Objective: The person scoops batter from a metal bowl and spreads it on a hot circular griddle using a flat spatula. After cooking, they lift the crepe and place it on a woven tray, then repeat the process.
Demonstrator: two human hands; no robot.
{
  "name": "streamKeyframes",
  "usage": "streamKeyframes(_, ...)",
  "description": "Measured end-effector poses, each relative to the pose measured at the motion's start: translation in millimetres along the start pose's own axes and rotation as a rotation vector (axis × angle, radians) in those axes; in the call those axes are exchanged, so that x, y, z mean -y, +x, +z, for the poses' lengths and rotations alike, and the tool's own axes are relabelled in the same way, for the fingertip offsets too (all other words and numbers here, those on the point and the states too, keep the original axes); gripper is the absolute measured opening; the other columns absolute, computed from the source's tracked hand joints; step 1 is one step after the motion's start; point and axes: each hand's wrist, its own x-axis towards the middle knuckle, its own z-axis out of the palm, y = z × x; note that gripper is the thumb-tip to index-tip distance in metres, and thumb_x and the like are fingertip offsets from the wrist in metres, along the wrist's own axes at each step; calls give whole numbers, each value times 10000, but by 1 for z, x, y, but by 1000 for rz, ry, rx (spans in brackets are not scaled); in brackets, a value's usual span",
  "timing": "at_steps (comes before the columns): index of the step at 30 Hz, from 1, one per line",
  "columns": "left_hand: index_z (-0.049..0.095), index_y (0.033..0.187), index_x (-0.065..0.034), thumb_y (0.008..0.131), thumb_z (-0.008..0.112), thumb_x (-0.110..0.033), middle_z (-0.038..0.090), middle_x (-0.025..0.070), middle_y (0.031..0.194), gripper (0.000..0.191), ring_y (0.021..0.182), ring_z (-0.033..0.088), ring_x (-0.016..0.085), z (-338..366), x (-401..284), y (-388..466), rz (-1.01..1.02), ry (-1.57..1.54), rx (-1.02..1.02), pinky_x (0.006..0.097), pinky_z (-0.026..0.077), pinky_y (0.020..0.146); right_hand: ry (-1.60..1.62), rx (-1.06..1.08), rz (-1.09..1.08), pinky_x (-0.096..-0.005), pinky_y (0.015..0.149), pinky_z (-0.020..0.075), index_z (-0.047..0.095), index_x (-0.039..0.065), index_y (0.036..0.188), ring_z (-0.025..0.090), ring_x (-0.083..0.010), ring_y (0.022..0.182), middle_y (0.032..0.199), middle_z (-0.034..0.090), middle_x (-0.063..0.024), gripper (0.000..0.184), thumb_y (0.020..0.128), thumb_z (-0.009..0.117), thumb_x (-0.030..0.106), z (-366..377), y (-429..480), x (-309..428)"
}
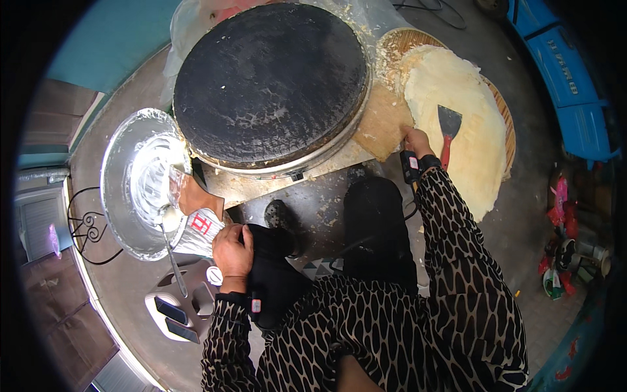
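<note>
My left hand [232, 251] rests on my black-trousered knee, beside a silver-wrapped piece [196, 232] with red writing; whether it holds this is hidden. A brown wooden board [198, 193] leans over the rim of a metal basin [115, 196] coated with white batter, and a long-handled metal ladle [174, 267] hangs out of it. My right hand [418, 142] grips the edge of a flat brown pad [384, 122]. This pad lies between a large round black griddle [274, 83] and thin pale flatbreads [455, 142]. A red-handled scraper [448, 132] rests on the flatbreads.
A round woven tray [409, 39] carries the flatbreads. Clear plastic sheeting [382, 17] lies behind the griddle. A cable [410, 210] hangs by my right wrist. Left of me stands a pale case [169, 313] with dark flat devices on it. A blue vehicle [563, 73] is at far right.
</note>
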Motion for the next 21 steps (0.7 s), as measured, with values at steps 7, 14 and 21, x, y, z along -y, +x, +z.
streamKeyframes(7,704,851,-82,888,638,-237,702,85,920,172,880,646,308,4,5,-2,-40,36,17,410,478,850,474,194,-1,-331,784,550,631,23,1188,685,-209,882,1054,705,-102,371,894,702,239,13,-21,25)
streamKeyframes(14,703,844,-71,878,647,-232,697,84,908,174,887,645,301,-1,8,-6,-35,1,-19,414,478,852,233,72,-657,-302,855,516,610,20,1228,647,-171,985,1103,686,-85,358,915,664,186,-6,-101,144)
streamKeyframes(21,695,818,-64,853,662,-228,696,76,902,171,898,642,289,-4,8,-5,0,-52,-31,416,477,850,-909,562,-1457,-537,1188,147,601,95,921,326,-335,1437,1448,491,-124,184,837,725,201,150,-186,139)
